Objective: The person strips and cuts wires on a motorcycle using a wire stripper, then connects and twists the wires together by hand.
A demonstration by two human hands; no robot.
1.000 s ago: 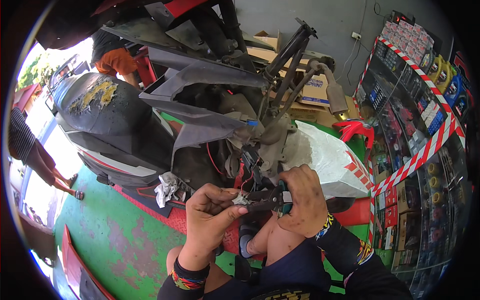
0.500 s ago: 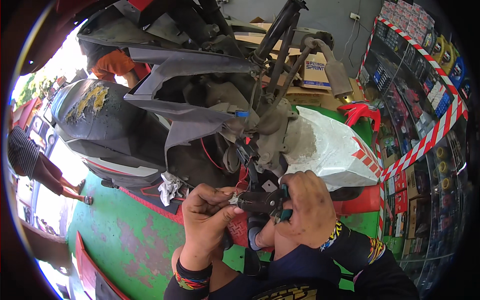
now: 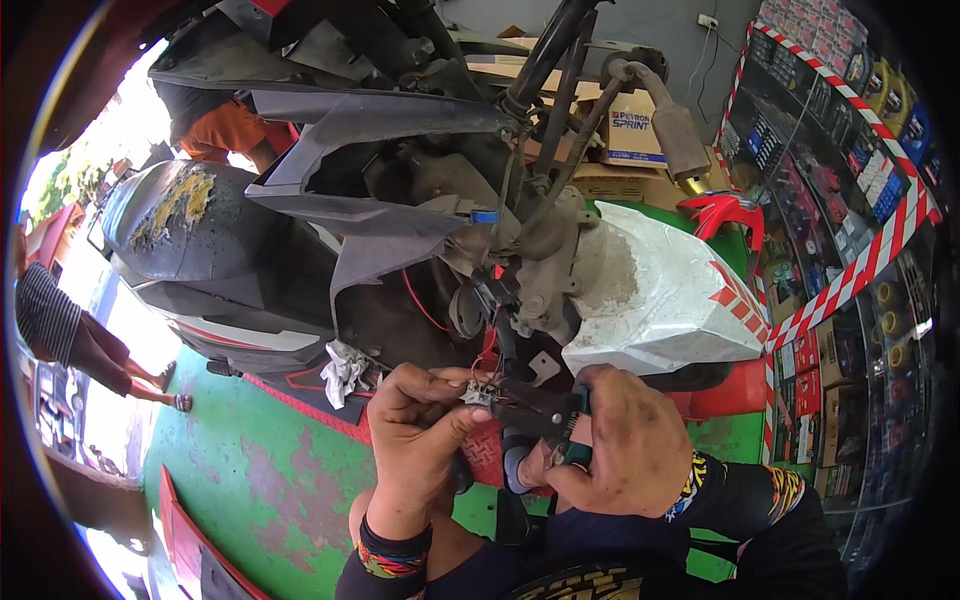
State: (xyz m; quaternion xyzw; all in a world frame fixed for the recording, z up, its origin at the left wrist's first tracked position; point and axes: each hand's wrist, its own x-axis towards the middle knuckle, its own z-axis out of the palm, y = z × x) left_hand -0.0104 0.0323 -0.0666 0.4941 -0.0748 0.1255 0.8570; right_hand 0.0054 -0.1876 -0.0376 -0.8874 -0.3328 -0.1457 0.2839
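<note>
Between thumb and fingertips, my left hand (image 3: 415, 420) pinches a small pale connector (image 3: 481, 393). Thin red wires (image 3: 487, 352) run from it up toward the motorcycle. My right hand (image 3: 637, 440) is wrapped round the green handles of a pair of pliers (image 3: 540, 408) with broad dark jaws. The jaws are parted, their tips right at the connector; whether they touch it I cannot tell. Just beyond my hands is the stripped front of the motorcycle, with its grey plastic panel (image 3: 390, 240) and dirty white fender (image 3: 660, 300).
A crumpled white rag (image 3: 343, 373) lies on the footboard to the left, near the torn seat (image 3: 190, 230). A glass display case (image 3: 800, 260) edged with striped tape stands at right. Cardboard boxes (image 3: 630, 140) and an exhaust (image 3: 675, 140) are behind. Other people are at far left.
The pliers' jaws have parted and drawn slightly back from the connector, showing more of it. My right hand has shifted a little right and down. My left hand keeps its pinch.
</note>
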